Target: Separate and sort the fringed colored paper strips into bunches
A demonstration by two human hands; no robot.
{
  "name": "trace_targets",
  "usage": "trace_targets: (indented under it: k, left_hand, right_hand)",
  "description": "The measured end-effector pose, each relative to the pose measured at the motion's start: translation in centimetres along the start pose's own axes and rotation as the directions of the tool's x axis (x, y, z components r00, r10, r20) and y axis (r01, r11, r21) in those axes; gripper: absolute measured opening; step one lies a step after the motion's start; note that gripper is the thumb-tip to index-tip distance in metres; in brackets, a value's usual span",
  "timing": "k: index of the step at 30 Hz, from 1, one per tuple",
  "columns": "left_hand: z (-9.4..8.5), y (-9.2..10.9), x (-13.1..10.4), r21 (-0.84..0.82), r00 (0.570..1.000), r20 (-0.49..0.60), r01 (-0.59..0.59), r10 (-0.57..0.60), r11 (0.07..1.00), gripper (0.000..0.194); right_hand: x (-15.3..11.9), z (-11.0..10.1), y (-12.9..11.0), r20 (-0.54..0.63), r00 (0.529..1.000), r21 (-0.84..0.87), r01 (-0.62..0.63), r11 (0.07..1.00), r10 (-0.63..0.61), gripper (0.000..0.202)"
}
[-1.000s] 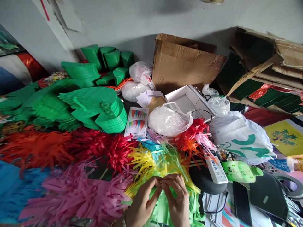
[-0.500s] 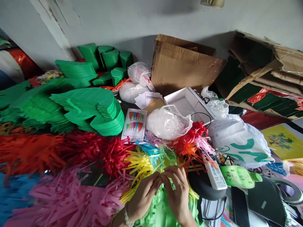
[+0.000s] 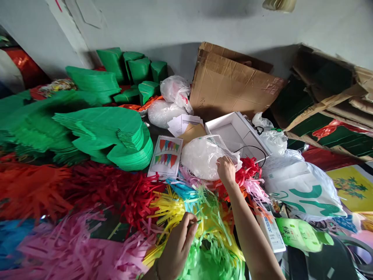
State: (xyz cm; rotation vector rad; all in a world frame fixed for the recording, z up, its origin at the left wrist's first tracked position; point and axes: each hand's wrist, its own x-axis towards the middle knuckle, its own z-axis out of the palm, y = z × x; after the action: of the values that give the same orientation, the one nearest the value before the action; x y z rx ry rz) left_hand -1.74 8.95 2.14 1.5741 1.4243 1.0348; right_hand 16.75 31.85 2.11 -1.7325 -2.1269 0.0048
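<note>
My left hand (image 3: 181, 242) is closed in a pinch above the light-green tissue-paper fringe (image 3: 214, 258). A thin dark tip shows between thumb and forefinger, too small to name. Farther forward, my right hand (image 3: 226, 170) reaches over the right side of a clear plastic bag (image 3: 199, 158) with whitish contents. Its fingers are bent together at the bag, and their tips are partly hidden. Yellow paper fringe (image 3: 169, 206) lies just beyond my left hand. Red paper strips (image 3: 247, 171) lie right beside my right hand.
Stacks of green paper shapes (image 3: 116, 132) stand at the left. Pink fringe (image 3: 96, 249) spreads in front. A printed card (image 3: 165, 155), an open white box (image 3: 230, 132) and a cardboard box (image 3: 233, 83) stand behind. At the right are a green bottle (image 3: 301, 233) and a white bag (image 3: 303, 186).
My hands were together over the green fringe and have parted. The right hand moved forward to the plastic bag. The left stays low, still pinched. The view has shifted slightly.
</note>
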Motion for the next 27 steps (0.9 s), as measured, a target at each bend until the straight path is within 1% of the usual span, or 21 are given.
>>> trace_targets:
  k: [1, 3, 5, 6, 7, 8, 9, 11, 13, 16, 21, 23, 26, 27]
  left_hand:
    - [-0.1, 0.0, 0.1, 0.003, 1.0, 0.009, 0.018, -0.018, 1.0, 0.019]
    - [-0.4, 0.1, 0.3, -0.016, 0.999, 0.023, 0.042, -0.041, 0.999, 0.021]
    - [-0.8, 0.4, 0.5, -0.066, 0.998, 0.032, 0.055, -0.053, 0.996, 0.022]
    - [-1.0, 0.6, 0.6, -0.088, 0.998, 0.029, 0.053, -0.051, 0.995, 0.022]
    - [-1.1, 0.9, 0.7, -0.1, 0.999, 0.021, 0.045, -0.043, 0.994, 0.022]
    - [-1.3, 1.2, 0.7, -0.1, 0.999, 0.013, 0.031, -0.029, 0.994, 0.021]
    - [-1.4, 1.5, 0.7, -0.091, 1.0, 0.002, 0.012, -0.012, 0.996, 0.02]
    - [-1.6, 2.2, 0.6, -0.064, 0.999, -0.018, -0.033, 0.032, 0.997, 0.018]
    - [-1.6, 2.9, 0.2, -0.047, 0.997, -0.021, -0.073, 0.072, 0.996, 0.015]
    - [-1.6, 3.7, -0.6, -0.027, 0.993, -0.006, -0.116, 0.116, 0.993, 0.013]
    - [-1.8, 4.4, -1.7, -0.031, 0.987, 0.031, -0.16, 0.16, 0.987, 0.012]
    - [-1.9, 4.5, -1.9, -0.057, 0.985, 0.066, -0.157, 0.16, 0.986, 0.013]
    - [-2.0, 4.7, -2.2, -0.087, 0.984, 0.105, -0.136, 0.145, 0.987, 0.014]
    - [-2.1, 4.8, -2.2, -0.085, 0.983, 0.115, -0.132, 0.141, 0.988, 0.015]
  right_hand:
    - [-0.4, -0.3, -0.2, -0.006, 1.0, 0.007, -0.007, 1.0, 0.007, 0.016]
    - [-2.0, -1.6, -0.9, -0.031, 0.999, 0.019, -0.029, 0.999, 0.03, 0.015]
    - [-4.6, -3.6, -2.2, -0.035, 0.998, 0.099, -0.043, 0.994, 0.047, 0.015]
    - [-6.3, -4.7, -3.0, -0.015, 0.999, 0.167, -0.042, 0.985, 0.045, 0.013]
    - [-8.2, -5.8, -3.9, 0.047, 0.999, 0.361, -0.037, 0.932, 0.022, 0.011]
    - [-10.0, -6.8, -4.7, 0.127, 0.992, 0.525, -0.051, 0.85, -0.019, 0.009]
    - [-11.8, -7.7, -5.5, 0.174, 0.984, 0.631, -0.087, 0.771, -0.031, 0.009]
    - [-14.9, -9.0, -6.8, 0.243, 0.97, 0.748, -0.169, 0.642, -0.028, 0.01]
    - [-17.0, -9.9, -7.4, 0.273, 0.962, 0.788, -0.216, 0.577, -0.013, 0.011]
    - [-18.4, -10.8, -7.7, 0.258, 0.966, 0.804, -0.209, 0.557, -0.01, 0.012]
    - [-19.6, -11.7, -7.7, 0.192, 0.981, 0.817, -0.157, 0.554, -0.006, 0.009]
    - [-20.2, -11.7, -7.8, 0.184, 0.983, 0.836, -0.163, 0.524, 0.012, 0.008]
    - [-21.0, -11.5, -7.8, 0.195, 0.979, 0.87, -0.198, 0.452, 0.054, 0.01]
    - [-21.2, -11.5, -7.7, 0.186, 0.981, 0.872, -0.192, 0.449, 0.057, 0.009]
